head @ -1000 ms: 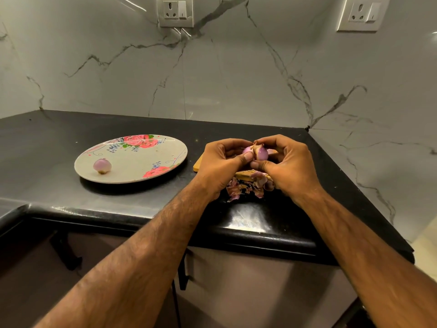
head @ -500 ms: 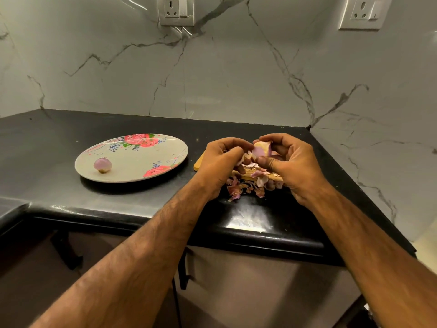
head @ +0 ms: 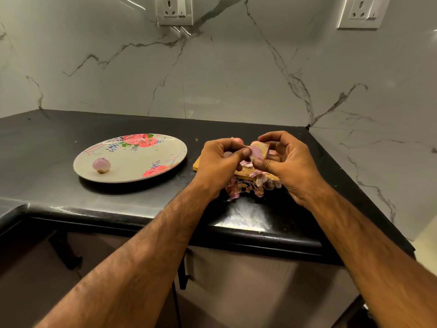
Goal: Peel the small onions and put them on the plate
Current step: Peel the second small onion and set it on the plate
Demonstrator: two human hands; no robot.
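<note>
A small pinkish onion is pinched between the fingers of my right hand, held above a wooden board. My left hand meets it from the left, thumb tip pressed against the onion's skin. One peeled onion lies on the left part of the floral plate. Loose purple peels are heaped on the board's near edge and on the counter below my hands. Another onion peeks out behind my left hand.
The black counter ends in a rounded front edge close to my forearms, with a drop to cabinets below. Marble walls close the back and right sides. Two wall sockets sit high up.
Both hands have risen slightly and turned the onion between them; more of its pale, peeled side faces the camera. The plate and its onion have not moved.
</note>
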